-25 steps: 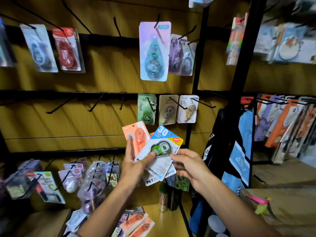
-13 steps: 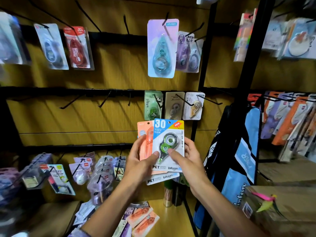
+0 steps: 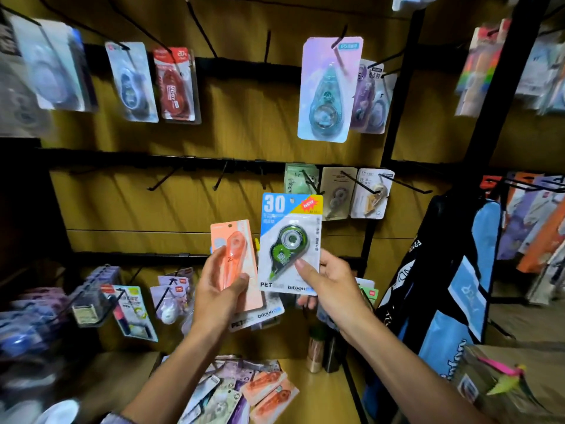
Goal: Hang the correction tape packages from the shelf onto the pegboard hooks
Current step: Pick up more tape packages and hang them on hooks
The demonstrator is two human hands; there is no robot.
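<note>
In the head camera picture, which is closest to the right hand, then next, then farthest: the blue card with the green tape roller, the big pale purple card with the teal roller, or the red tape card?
1. Blue-topped card with green roller: held in the right hand.
2. Pale purple card with teal roller: hanging above, slightly right.
3. Red tape card: hanging far up at the left.

Wood-panel wall (image 3: 244, 123), black rails (image 3: 137, 162), dim light.

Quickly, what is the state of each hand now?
Left hand: grips the orange carded tape package.
Right hand: pinches the blue-topped card with green tape dispenser.
</note>
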